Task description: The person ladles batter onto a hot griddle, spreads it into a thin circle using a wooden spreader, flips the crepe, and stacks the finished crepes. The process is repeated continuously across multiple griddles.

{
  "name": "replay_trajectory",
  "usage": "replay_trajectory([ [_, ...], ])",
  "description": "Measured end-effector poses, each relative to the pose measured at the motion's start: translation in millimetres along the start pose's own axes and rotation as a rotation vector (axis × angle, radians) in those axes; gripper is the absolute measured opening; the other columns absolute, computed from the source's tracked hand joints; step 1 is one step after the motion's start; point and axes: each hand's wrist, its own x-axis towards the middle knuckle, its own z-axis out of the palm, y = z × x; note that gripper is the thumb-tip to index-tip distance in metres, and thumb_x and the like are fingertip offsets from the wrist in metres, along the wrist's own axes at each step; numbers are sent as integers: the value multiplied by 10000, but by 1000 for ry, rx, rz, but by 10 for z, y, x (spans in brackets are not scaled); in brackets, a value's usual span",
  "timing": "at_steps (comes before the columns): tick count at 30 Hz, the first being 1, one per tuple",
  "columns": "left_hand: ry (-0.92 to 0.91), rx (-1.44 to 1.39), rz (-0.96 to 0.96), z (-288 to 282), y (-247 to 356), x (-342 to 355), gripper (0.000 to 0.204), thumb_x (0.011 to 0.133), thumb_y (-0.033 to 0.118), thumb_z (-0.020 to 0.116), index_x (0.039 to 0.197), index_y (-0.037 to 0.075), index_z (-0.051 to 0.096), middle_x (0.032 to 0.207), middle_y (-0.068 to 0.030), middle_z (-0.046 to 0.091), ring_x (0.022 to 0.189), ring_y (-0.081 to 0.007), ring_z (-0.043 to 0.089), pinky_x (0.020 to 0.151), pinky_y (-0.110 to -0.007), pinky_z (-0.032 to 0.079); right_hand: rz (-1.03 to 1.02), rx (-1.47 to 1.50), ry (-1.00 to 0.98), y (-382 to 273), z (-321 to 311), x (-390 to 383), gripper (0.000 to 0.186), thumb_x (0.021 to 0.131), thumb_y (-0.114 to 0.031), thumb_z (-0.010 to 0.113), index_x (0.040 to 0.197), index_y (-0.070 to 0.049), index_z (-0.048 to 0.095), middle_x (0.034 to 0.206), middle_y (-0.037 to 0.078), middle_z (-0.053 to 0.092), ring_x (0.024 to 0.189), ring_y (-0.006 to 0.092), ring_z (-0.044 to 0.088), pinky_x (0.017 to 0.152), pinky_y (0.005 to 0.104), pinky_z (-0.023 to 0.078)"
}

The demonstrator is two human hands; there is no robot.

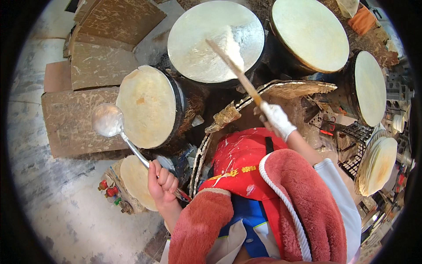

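Note:
My bare left hand grips the long handle of a steel ladle, whose round bowl is raised at the left, beside a round plate with a pale, ragged-edged disc. My right hand, in a white glove with bare fingers, is closed on a wooden stick. The stick points up over the middle round metal plate, where a patch of white material lies under its far end; whether they touch I cannot tell. A red apron covers my front.
More pale round plates on dark bases curve round to the right. A stack of thin pale discs stands low right. Cardboard sheets lie at left. A worn board edge curves before me. Small red valves sit lower left.

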Motion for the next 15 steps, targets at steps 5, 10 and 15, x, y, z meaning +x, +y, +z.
replay_trajectory([
  [5, 16, 34, -21, 221, -241, 92, 361, 1066, 355, 287, 774, 153, 353, 475, 67, 219, 345, -66, 170, 309, -248, 221, -41, 79, 11, -559, -260, 282, 428, 953, -466, 480, 844, -72, 607, 566, -21, 428, 373, 81, 303, 356, 259, 216],
  [10, -1, 26, -23, 386, -399, 131, 360, 1067, 351, 279, 776, 153, 352, 478, 67, 222, 345, -66, 171, 311, -248, 222, -203, -482, -271, -251, -416, 143, 532, 956, -513, 406, 839, -73, 681, 637, 42, 588, 583, 155, 536, 594, 337, 440],
  [15, 31, 35, 0, 517, -548, 186, 358, 1069, 347, 270, 782, 151, 354, 481, 66, 225, 349, -64, 178, 316, -246, 229, 27, -354, -79, -392, -1076, 121, 499, 949, -476, 461, 848, -41, 684, 607, 9, 546, 498, 93, 460, 447, 278, 351],
])
